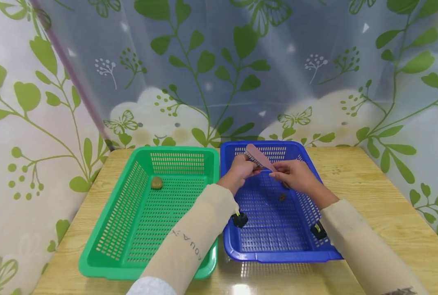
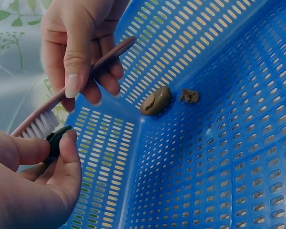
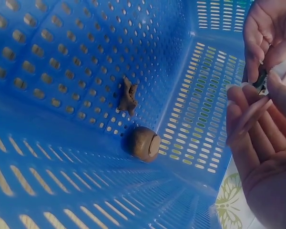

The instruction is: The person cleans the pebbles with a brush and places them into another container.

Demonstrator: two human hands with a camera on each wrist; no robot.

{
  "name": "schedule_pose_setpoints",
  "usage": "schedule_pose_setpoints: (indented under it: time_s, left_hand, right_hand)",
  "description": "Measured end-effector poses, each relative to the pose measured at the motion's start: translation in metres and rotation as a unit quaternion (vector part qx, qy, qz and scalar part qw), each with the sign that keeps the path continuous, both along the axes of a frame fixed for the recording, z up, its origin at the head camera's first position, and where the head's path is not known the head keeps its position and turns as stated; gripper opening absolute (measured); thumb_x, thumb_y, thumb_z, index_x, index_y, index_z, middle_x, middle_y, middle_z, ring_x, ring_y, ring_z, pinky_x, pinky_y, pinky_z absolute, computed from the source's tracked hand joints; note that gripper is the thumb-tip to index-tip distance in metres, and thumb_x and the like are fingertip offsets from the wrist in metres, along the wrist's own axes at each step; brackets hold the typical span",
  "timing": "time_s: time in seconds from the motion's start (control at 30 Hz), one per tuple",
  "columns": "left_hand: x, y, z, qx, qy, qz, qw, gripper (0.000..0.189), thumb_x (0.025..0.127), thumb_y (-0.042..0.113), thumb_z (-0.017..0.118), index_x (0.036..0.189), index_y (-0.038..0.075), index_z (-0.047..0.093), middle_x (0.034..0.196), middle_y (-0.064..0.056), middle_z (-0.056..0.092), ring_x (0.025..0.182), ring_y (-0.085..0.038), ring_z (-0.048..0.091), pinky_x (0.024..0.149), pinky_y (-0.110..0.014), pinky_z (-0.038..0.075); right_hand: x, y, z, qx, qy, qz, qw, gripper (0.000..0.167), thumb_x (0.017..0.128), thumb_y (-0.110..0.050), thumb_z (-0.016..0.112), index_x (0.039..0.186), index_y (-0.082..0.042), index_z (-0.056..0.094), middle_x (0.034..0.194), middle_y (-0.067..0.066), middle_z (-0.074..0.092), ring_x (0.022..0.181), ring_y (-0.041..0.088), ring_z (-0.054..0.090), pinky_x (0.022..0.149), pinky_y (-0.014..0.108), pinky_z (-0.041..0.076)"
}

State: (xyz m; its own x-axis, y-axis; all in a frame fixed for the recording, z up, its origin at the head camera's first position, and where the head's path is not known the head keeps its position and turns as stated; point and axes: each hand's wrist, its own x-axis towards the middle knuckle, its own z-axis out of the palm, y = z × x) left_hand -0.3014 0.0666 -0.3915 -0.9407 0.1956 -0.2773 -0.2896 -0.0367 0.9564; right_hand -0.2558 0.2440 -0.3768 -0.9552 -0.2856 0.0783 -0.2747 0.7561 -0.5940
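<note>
Hands: left hand (image 1: 241,168) pinches small dark-green piece (image 2: 54,147); right hand (image 1: 295,175) pinches pink brush (image 1: 259,155) by its handle (image 2: 118,51) | Position: both above blue basket (image 1: 270,256) | Handling: brush likely light, stiff-backed, bristles (image 2: 41,125) flexible; piece probably hard, slippery; grip edges.

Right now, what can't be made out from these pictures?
Left wrist view: outline of the dark piece, partly covered by the left hand.
Right wrist view: part of the brush, cut off by the right edge.
Head view: most of the brown stone, hidden by the right hand.
</note>
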Motion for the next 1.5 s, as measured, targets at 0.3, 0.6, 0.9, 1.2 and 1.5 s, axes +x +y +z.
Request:
schedule_pose_setpoints:
  time_s: [0.3,0.6,0.9,1.2,1.5]
  left_hand:
    - [-0.0008,-0.0003,-0.0017,-0.006,0.021,0.002,0.9998,0.026,0.094,-0.006,0.054,0.117,-0.004,0.065,0.102,-0.019,0.071,0.065,-0.009,0.059,0.061,-0.02,0.049]
    - [-0.0013,-0.0013,0.0001,-0.012,0.024,-0.007,0.9996,0.036,0.097,0.0,0.052,0.132,0.002,0.058,0.107,-0.016,0.071,0.079,-0.011,0.066,0.059,-0.017,0.047]
    - [-0.0011,-0.0021,0.0013,-0.019,0.021,-0.01,0.9996,0.039,0.098,0.002,0.053,0.137,0.004,0.054,0.112,-0.015,0.07,0.089,-0.015,0.069,0.058,-0.016,0.044]
    - [0.0005,-0.0029,0.0032,-0.02,0.014,-0.008,0.9997,0.041,0.098,0.003,0.053,0.139,0.003,0.051,0.113,-0.015,0.069,0.094,-0.017,0.069,0.058,-0.016,0.044]
    - [-0.0001,-0.0008,0.0001,-0.012,0.025,-0.002,0.9996,0.031,0.096,-0.002,0.054,0.125,0.0,0.063,0.107,-0.017,0.071,0.074,-0.009,0.064,0.055,-0.017,0.042]
  right_hand:
    - [-0.0005,0.0032,0.0002,0.004,-0.01,-0.02,0.9997,0.037,0.095,-0.02,0.064,0.125,0.002,0.063,0.103,0.016,0.072,0.092,0.028,0.069,0.079,0.046,0.053]
    - [-0.0011,0.0044,0.0043,0.015,-0.011,-0.055,0.9983,0.038,0.094,-0.022,0.066,0.123,0.001,0.064,0.1,0.015,0.073,0.078,0.022,0.067,0.067,0.035,0.05]
    - [-0.0006,0.005,0.0055,0.02,-0.011,-0.102,0.9945,0.04,0.096,-0.023,0.063,0.122,0.008,0.061,0.095,0.018,0.073,0.079,0.027,0.071,0.077,0.047,0.054]
    - [-0.0022,0.004,0.0024,0.005,0.015,-0.091,0.9957,0.037,0.096,-0.023,0.063,0.121,0.005,0.063,0.097,0.019,0.072,0.078,0.027,0.071,0.071,0.042,0.054]
    - [-0.0024,0.0026,0.0001,-0.024,0.004,-0.024,0.9994,0.036,0.095,-0.023,0.065,0.123,0.0,0.065,0.091,0.012,0.073,0.076,0.027,0.067,0.063,0.033,0.046]
